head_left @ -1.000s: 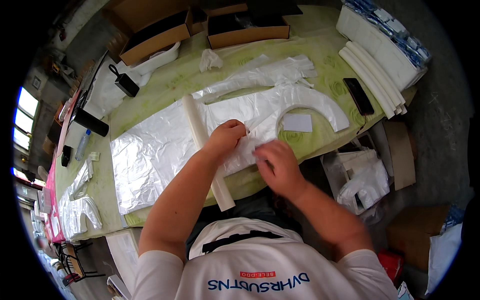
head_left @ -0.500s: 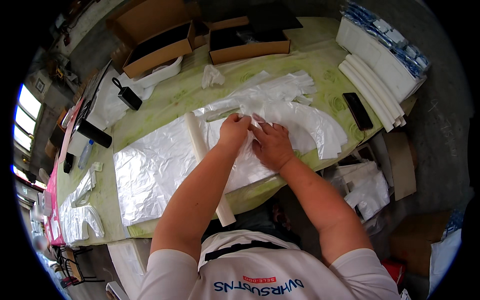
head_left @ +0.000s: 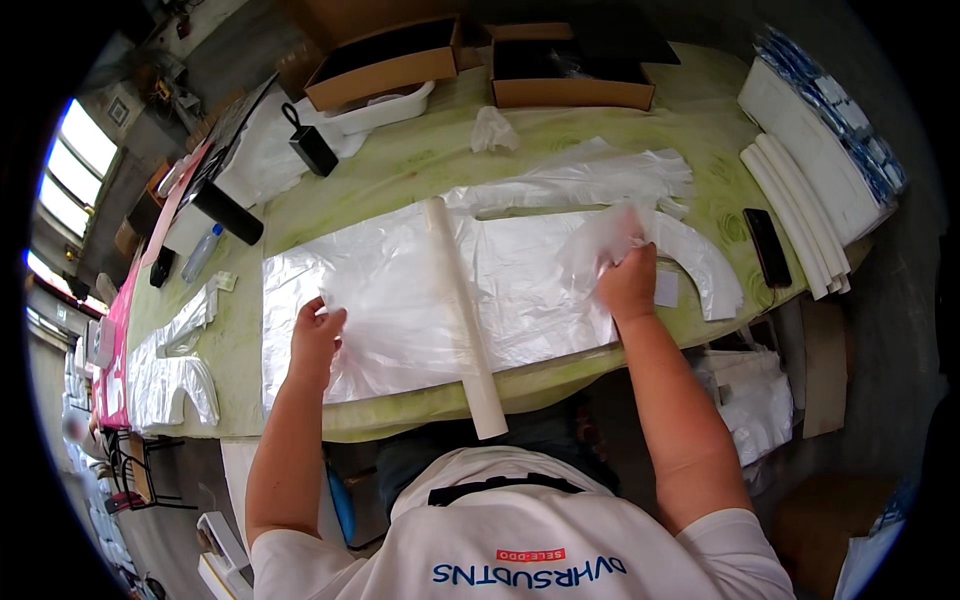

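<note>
A thin translucent white plastic sheet lies spread across the table in front of me. My left hand is closed, pinching the sheet near its left end, where creases run out from the fingers. My right hand is closed on a bunched part of the film, raised at the sheet's right end; the fingertips are partly veiled by it. Between my hands a long off-white tube lies across the sheet, its near end over the table edge. Curved plastic strips and a small white card lie by my right hand.
Crumpled plastic, a cardboard box and a black power bank sit toward the back. At right are a phone, white tubes and a white box. Folded plastic lies at left.
My hands were together at the middle of the film; now they are wide apart, left hand leftward, right hand rightward with film. The tube lies further right in the picture, as the view shifted.
</note>
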A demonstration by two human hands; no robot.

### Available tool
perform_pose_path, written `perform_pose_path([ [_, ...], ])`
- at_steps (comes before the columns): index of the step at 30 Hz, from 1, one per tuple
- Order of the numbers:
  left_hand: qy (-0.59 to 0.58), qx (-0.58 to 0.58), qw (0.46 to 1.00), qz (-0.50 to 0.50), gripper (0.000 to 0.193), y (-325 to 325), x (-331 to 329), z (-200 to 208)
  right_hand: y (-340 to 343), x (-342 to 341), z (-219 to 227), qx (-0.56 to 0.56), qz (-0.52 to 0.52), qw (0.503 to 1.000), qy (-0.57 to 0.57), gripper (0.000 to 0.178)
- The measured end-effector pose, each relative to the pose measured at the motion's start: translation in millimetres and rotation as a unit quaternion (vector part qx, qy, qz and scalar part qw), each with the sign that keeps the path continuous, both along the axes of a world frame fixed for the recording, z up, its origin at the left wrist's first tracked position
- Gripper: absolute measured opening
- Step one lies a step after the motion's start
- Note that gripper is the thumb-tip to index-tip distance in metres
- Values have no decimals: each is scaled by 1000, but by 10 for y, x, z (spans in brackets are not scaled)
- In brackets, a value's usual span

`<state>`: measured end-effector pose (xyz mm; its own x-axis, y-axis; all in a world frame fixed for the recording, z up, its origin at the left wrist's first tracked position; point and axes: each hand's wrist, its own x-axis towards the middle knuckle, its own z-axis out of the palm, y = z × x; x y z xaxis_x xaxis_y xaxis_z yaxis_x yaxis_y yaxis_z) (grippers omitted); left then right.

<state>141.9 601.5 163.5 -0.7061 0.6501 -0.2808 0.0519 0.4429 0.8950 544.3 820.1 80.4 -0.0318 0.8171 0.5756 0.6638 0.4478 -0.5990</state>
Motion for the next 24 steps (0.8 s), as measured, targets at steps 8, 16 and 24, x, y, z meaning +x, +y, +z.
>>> perform_pose_path([
  [8,412,162,859,-256,71,108,598,-266,-71,70,1,-174,77,856,481,57],
  [16,433,26,829,-353,77,152,1019,-413,-1556,-559,458,-12,268,960,79,34],
  [24,424,244,771,-407,45,194,836,97,-1810,-1119,755,-113,405,906,48,23],
])
